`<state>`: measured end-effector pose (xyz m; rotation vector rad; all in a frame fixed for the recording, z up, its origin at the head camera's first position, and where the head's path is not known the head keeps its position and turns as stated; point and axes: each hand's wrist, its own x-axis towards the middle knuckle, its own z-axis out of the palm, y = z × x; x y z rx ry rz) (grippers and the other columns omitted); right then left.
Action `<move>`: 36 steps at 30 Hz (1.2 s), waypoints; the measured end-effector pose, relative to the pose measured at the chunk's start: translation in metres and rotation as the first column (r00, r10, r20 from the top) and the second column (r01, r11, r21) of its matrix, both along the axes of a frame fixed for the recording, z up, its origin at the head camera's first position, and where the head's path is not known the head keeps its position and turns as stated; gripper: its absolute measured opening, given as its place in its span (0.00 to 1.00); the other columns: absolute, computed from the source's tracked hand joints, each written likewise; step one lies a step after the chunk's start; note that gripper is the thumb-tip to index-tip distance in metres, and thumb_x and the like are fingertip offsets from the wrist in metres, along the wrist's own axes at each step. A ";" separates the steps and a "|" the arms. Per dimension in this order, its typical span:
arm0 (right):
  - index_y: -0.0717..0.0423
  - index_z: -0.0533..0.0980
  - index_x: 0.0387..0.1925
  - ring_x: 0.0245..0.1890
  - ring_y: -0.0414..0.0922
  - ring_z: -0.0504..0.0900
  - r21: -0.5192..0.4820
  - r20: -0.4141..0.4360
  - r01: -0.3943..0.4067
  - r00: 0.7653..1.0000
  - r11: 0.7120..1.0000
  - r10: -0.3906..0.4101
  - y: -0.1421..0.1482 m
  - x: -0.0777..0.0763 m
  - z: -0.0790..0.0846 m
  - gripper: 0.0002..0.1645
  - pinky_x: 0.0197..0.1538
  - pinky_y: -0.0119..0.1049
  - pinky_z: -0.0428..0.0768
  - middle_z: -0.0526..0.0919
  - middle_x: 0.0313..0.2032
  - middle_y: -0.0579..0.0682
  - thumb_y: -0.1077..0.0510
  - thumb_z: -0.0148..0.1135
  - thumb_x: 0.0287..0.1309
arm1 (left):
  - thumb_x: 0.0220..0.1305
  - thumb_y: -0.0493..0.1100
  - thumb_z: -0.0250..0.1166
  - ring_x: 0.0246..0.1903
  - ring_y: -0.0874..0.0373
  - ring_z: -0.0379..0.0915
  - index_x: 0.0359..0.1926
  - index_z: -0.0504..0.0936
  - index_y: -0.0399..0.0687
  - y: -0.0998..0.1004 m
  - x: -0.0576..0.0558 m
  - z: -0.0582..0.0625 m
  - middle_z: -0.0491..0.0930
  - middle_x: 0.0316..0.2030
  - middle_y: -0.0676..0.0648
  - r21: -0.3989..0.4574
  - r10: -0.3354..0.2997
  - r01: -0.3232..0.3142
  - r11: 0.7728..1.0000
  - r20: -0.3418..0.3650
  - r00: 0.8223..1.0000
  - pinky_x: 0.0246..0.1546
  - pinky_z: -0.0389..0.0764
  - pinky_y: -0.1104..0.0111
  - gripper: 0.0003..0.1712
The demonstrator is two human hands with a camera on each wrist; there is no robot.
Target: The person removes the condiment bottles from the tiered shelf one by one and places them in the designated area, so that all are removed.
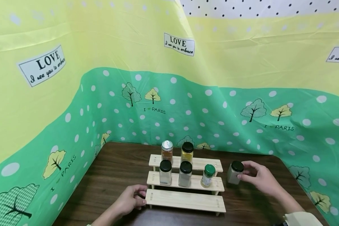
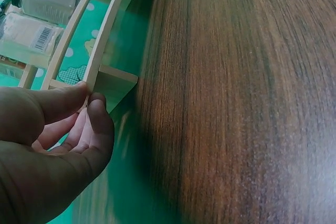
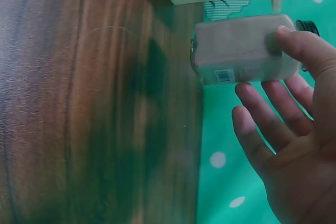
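My right hand (image 1: 258, 177) holds a square glass jar (image 1: 233, 176) with a black lid, to the right of a three-tier wooden rack (image 1: 185, 201). In the right wrist view the jar (image 3: 239, 51) has pale grey contents, with the thumb on one side and fingers on the other. Whether its base touches the table, I cannot tell. My left hand (image 1: 130, 199) pinches the left end of the rack's lowest shelf between thumb and fingers, plain in the left wrist view on the shelf's edge (image 2: 100, 51).
On the middle shelf stand two black-lidded jars (image 1: 165, 173) (image 1: 185, 174) and a green-lidded bottle (image 1: 207, 176). The top shelf bears a silver-lidded jar (image 1: 167, 151) and a black-lidded yellow jar (image 1: 187, 152). A patterned curtain (image 1: 214, 119) surrounds the dark wooden table (image 1: 110, 171).
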<state>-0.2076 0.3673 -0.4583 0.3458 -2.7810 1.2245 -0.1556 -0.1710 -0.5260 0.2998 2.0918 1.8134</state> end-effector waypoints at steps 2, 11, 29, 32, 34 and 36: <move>0.63 0.76 0.61 0.42 0.32 0.86 -0.008 0.017 -0.007 1.000 1.000 0.008 0.001 0.000 -0.005 0.32 0.39 0.31 0.85 0.86 0.50 0.59 0.53 0.75 0.58 | 0.57 0.24 0.67 0.34 0.51 0.81 0.65 0.68 0.19 0.000 0.000 -0.001 0.79 0.44 0.40 0.000 -0.001 0.001 1.000 -0.001 1.000 0.29 0.83 0.67 0.34; 0.66 0.74 0.64 0.43 0.32 0.86 -0.002 0.066 -0.017 0.998 1.000 0.017 0.005 -0.003 -0.023 0.38 0.41 0.30 0.85 0.85 0.54 0.63 0.52 0.76 0.56 | 0.57 0.25 0.67 0.33 0.52 0.81 0.64 0.69 0.21 0.000 -0.002 -0.005 0.79 0.44 0.40 0.004 0.005 -0.005 1.000 0.003 1.000 0.29 0.84 0.65 0.33; 0.69 0.71 0.66 0.45 0.30 0.86 -0.130 0.163 -0.012 0.986 0.991 0.033 0.011 -0.002 -0.039 0.36 0.42 0.33 0.87 0.81 0.57 0.69 0.58 0.73 0.60 | 0.58 0.25 0.68 0.34 0.53 0.81 0.66 0.68 0.20 0.000 -0.003 -0.006 0.80 0.44 0.40 0.028 0.006 -0.008 1.000 0.047 0.999 0.31 0.85 0.64 0.35; 0.67 0.71 0.66 0.45 0.31 0.86 -0.134 0.163 -0.002 0.986 0.991 0.024 0.010 -0.002 -0.039 0.36 0.42 0.33 0.87 0.81 0.58 0.68 0.57 0.73 0.60 | 0.58 0.25 0.68 0.34 0.53 0.81 0.66 0.68 0.20 -0.001 -0.003 -0.005 0.80 0.44 0.40 0.031 0.012 -0.013 0.999 0.054 0.998 0.31 0.85 0.63 0.35; 0.66 0.72 0.66 0.45 0.31 0.86 -0.129 0.160 -0.002 0.987 0.992 0.023 0.009 -0.002 -0.039 0.36 0.42 0.33 0.87 0.81 0.58 0.68 0.57 0.73 0.61 | 0.58 0.25 0.68 0.34 0.52 0.81 0.66 0.68 0.21 -0.001 -0.003 -0.004 0.80 0.44 0.40 0.033 0.013 -0.015 0.999 0.057 0.998 0.31 0.85 0.63 0.35; 0.65 0.72 0.66 0.45 0.32 0.86 -0.125 0.155 0.002 0.988 0.992 0.017 0.008 -0.002 -0.039 0.35 0.42 0.33 0.87 0.81 0.57 0.67 0.57 0.73 0.60 | 0.58 0.26 0.68 0.34 0.53 0.81 0.66 0.68 0.21 -0.001 -0.003 -0.004 0.80 0.44 0.40 0.035 0.014 -0.016 0.999 0.059 0.998 0.31 0.85 0.63 0.35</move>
